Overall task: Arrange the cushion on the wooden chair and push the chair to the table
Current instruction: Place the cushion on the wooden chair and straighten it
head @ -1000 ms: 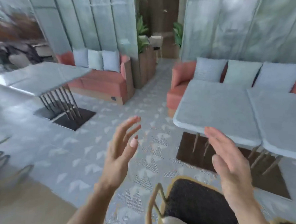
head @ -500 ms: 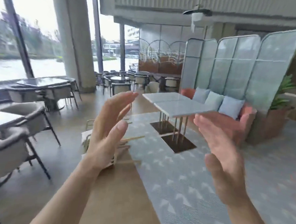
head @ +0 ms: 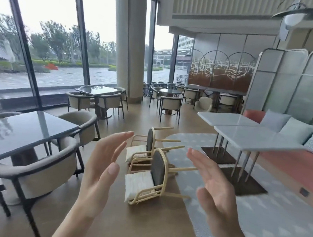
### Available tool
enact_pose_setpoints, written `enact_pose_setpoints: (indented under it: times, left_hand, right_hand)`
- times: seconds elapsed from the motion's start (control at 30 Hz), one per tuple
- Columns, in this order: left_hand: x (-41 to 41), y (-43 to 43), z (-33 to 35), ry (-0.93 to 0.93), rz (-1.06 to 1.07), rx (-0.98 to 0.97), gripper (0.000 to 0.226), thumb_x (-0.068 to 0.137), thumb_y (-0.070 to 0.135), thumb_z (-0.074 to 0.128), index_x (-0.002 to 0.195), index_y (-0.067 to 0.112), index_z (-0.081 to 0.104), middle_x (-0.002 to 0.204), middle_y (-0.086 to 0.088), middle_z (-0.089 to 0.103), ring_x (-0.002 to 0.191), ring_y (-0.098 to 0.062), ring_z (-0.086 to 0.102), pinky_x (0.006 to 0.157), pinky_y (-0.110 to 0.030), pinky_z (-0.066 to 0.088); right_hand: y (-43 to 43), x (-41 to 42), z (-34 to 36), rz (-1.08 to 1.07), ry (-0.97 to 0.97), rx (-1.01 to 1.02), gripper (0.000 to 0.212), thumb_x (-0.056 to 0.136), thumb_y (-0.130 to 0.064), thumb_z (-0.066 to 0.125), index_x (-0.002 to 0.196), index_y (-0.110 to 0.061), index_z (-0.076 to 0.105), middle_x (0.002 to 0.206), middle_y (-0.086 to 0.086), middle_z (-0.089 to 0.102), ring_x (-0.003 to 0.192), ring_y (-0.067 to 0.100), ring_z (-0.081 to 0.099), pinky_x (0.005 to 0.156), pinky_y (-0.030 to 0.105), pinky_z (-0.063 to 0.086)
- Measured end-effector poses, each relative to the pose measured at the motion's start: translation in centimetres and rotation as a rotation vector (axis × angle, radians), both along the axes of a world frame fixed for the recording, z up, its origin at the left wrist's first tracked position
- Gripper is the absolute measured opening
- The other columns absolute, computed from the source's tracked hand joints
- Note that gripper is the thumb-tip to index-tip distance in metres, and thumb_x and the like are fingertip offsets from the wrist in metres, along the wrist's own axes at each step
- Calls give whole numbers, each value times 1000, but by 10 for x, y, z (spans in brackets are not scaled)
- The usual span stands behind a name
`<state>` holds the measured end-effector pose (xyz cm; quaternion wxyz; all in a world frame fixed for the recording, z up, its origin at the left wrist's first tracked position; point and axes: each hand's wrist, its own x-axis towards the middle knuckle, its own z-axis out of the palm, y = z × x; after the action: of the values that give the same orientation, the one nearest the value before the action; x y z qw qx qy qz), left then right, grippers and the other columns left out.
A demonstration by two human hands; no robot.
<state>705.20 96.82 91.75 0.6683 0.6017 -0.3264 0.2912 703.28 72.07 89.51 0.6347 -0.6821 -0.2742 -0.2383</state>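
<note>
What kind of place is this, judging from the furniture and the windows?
Probably a café or restaurant dining hall: several dark tables ringed by armchairs, a cushioned bench behind pale tables, and tall windows.

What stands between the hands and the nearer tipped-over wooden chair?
Nothing visible. The left hand and right hand hover open, clear of the nearer chair; the second chair lies just beyond it.
</note>
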Motion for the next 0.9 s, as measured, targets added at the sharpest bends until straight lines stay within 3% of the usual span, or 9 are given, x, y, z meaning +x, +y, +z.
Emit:
enact_pose_setpoints:
  times: [0.17,0.5,0.67,0.9]
  left_hand:
    - [97,56,2,68,71,78,54,99,67,60,141,34,62,148,-7,63,147,-32,51,125,-53,36]
    - [308,182,-29,99,95,48,54,101,65,59,142,31,61,149,-9,62,148,-35,50,125,-59,34]
    - [441,249,-35,95,-1,62,54,101,65,57,143,30,59,150,-8,61,149,-34,49,124,-63,33]
    - [613,273,-13,87,-214,87,51,99,67,60,139,36,63,145,-4,64,146,-32,52,123,-52,38]
  right_hand:
    - [61,124,9,45,19,63,89,84,-77,64,144,-12,54,147,-1,63,143,23,54,120,39,39]
    - [192,344,-2,91,16,39,93,84,-78,62,147,-10,51,150,-1,60,144,25,53,120,41,39]
    - [261,453,-12,-5,44,29,95,83,-80,61,147,-11,51,149,-4,61,143,23,53,120,40,40]
    - [290,572,-4,-207,41,94,95,84,-79,61,148,-10,49,150,-1,60,142,23,54,117,31,43]
